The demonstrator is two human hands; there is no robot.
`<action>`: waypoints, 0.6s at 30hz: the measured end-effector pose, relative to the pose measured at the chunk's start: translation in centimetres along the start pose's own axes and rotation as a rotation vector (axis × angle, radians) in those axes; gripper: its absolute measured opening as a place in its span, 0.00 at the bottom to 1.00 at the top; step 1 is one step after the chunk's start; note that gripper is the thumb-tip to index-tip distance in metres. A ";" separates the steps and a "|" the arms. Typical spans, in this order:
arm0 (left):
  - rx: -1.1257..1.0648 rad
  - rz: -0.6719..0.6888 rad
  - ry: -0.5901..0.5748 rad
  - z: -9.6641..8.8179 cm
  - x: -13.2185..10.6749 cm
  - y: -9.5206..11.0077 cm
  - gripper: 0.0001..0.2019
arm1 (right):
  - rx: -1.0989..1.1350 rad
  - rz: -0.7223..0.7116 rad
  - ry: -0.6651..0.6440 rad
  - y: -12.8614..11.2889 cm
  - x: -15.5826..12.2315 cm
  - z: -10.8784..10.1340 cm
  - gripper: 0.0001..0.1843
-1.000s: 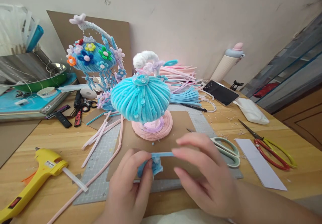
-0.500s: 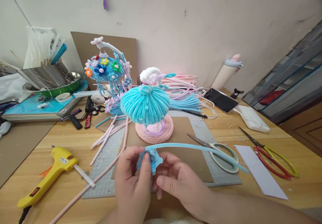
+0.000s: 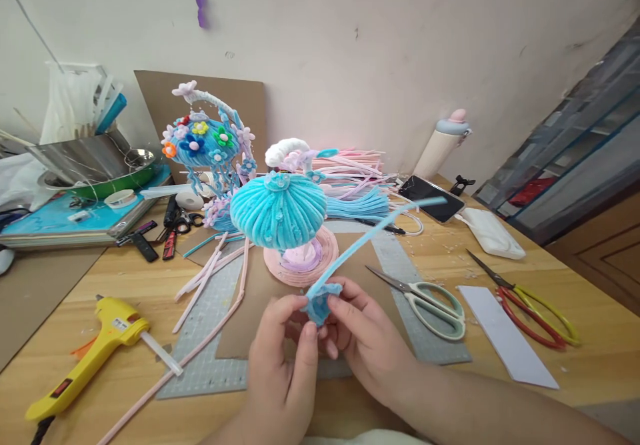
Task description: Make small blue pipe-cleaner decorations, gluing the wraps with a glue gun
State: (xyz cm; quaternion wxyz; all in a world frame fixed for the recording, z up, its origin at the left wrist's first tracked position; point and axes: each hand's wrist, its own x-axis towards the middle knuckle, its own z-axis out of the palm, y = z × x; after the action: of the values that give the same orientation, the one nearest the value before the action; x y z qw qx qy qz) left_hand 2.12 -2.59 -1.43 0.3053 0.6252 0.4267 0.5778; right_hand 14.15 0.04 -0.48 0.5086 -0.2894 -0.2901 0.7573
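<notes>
Between my hands is a small blue flower-like piece point(image 3: 323, 305) of bent pipe cleaner, from which a long light-blue tail point(image 3: 375, 231) sticks up toward the right. My left hand point(image 3: 285, 345) pinches it from the left, fingertips at the base of the tail. From the right, the thumb and fingers of my right hand point(image 3: 367, 331) close on its edge. Just beyond stands a turquoise pipe-cleaner dome point(image 3: 279, 211) on a round pink base point(image 3: 275, 265). The lower side of the piece is hidden by my fingers.
A yellow glue gun point(image 3: 93, 351) lies at left. On the right are green-handled scissors point(image 3: 435, 308), a white strip point(image 3: 507, 338) and red-and-yellow-handled scissors point(image 3: 530, 308). Behind are a flowered pipe-cleaner lamp shape point(image 3: 203, 141), blue pipe cleaners point(image 3: 357, 205) and a phone point(image 3: 433, 198).
The blue piece has turned, so its tail now points up and right instead of lying nearly level. My right hand has closed onto its edge. The view has shifted slightly.
</notes>
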 end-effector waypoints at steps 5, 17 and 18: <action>0.137 0.104 -0.103 -0.7 0.0 0.4 0.15 | 0.043 0.099 0.029 -0.5 0.7 -0.6 0.13; -0.002 -0.108 -0.507 -3.5 2.4 2.3 0.16 | -0.036 0.585 -0.610 -0.3 1.7 -3.5 0.18; -0.030 -0.120 -0.584 -3.6 2.6 2.6 0.15 | -0.108 0.574 -0.655 -0.1 1.7 -3.6 0.21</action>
State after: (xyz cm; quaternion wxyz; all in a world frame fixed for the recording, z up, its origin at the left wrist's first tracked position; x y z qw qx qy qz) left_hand -1.02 -1.86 2.53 0.4580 0.7339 0.3485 0.3608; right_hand 16.30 2.13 -3.06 0.1426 -0.1290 -0.3831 0.9035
